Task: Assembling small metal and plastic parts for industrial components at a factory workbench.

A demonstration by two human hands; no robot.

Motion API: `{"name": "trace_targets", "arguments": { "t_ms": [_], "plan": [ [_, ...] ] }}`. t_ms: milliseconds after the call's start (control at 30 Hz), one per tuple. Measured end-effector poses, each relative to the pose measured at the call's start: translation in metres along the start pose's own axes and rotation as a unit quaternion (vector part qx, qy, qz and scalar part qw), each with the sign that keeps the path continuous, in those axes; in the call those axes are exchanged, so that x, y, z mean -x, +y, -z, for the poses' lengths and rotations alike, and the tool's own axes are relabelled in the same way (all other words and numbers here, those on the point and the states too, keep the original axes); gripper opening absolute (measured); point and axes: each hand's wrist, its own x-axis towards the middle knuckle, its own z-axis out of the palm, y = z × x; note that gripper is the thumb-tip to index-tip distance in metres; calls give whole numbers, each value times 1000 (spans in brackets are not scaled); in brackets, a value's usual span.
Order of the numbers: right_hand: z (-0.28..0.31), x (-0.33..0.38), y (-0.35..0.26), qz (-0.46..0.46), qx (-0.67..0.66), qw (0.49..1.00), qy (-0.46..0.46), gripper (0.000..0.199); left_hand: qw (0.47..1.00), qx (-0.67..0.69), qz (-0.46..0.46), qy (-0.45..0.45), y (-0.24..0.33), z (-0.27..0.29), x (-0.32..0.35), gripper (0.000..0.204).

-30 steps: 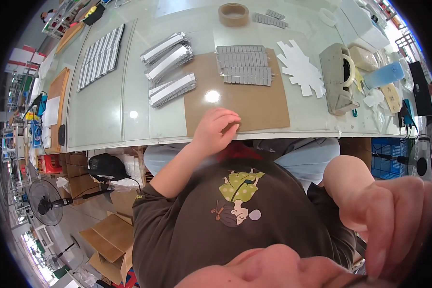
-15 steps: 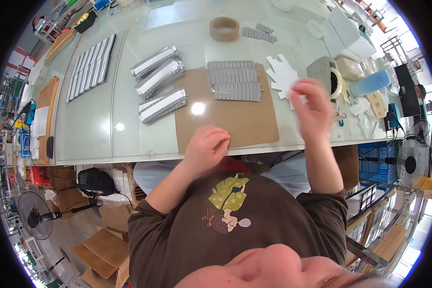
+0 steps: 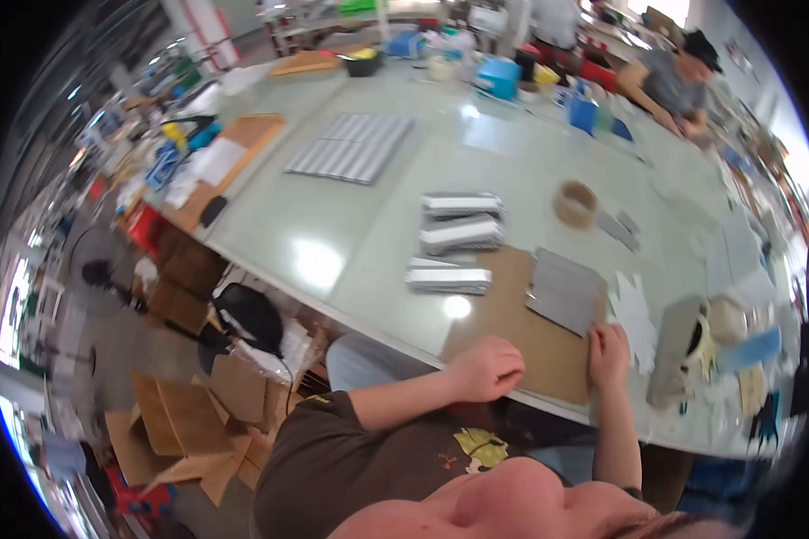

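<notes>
My left hand [image 3: 487, 369] is curled into a loose fist at the near edge of the brown cardboard sheet [image 3: 484, 325], with nothing showing in it. At the sheet's right edge, my right hand [image 3: 609, 356] has its fingers bent together, close to the grey segmented strips [image 3: 564, 289] lying side by side on the cardboard. Blur hides whatever those fingers may hold. White cut pieces [image 3: 634, 319] lie just beyond that hand. Left of the cardboard are several bundles of grey strips with white faces [image 3: 461, 235], partly in clear wrap.
A brown tape roll [image 3: 575, 204] and small grey pieces [image 3: 618, 228] lie farther back. A panel of striped strips [image 3: 351, 147] rests on the left of the glass-topped table [image 3: 377, 216]. A grey tape dispenser [image 3: 680, 350] stands at right. Another person [image 3: 674, 83] sits across the table.
My view has swung, showing more of the table's far side and the floor at left. My right hand has come from the white pieces down to the cardboard's right edge; my left stays curled.
</notes>
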Motion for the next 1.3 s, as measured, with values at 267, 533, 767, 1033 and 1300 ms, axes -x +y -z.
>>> {"name": "trace_targets", "arguments": {
  "t_ms": [267,533,767,1033,1300],
  "plan": [
    [30,14,-53,111,13,990,85,6,1000,-23,-11,14,7,1,7,11],
    [34,90,5,12,42,996,73,15,997,-70,-39,-12,1,0,4,13],
    [35,96,-35,-2,76,994,81,36,994,-111,-20,-10,12,-2,-10,17],
    [7,96,-59,7,122,992,28,49,987,-160,-14,-14,31,-15,-9,32],
    [7,106,-44,14,183,983,-6,42,993,-84,-5,87,17,15,14,27]
  ]
}}
